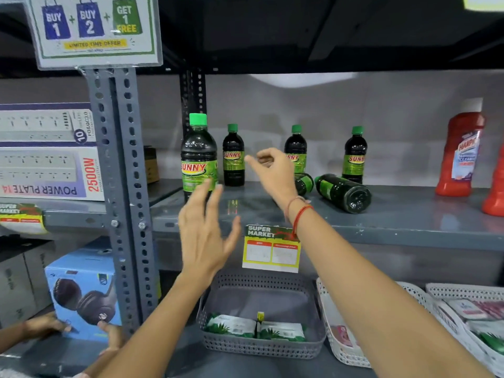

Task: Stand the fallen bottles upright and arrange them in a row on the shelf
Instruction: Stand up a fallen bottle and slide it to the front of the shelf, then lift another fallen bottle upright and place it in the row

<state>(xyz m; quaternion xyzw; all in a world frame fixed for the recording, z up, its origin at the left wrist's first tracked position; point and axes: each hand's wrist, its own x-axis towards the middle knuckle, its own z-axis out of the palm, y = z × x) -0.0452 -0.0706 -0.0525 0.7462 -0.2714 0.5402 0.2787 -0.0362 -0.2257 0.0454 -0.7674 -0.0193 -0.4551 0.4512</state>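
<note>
Dark bottles with green caps and green "SUNNY" labels stand on the grey shelf (395, 214). A large one (198, 156) is upright at the front left. Three smaller ones stand behind: left (233, 156), middle (296, 148), right (354, 155). One bottle (344, 192) lies on its side, base toward me. A second fallen bottle (306, 183) is partly hidden behind my right wrist. My left hand (203, 236) is open just in front of the large bottle, holding nothing. My right hand (272, 170) hovers with loosely curled fingers between the back bottles, empty.
Red cleaner bottles (461, 154) stand at the shelf's right end. A price tag (271, 248) hangs from the shelf edge. Below are a grey basket (261, 347) and white baskets (341, 347) with packets. Another person's hands (49, 327) hold a blue headphone box (84, 290) at lower left.
</note>
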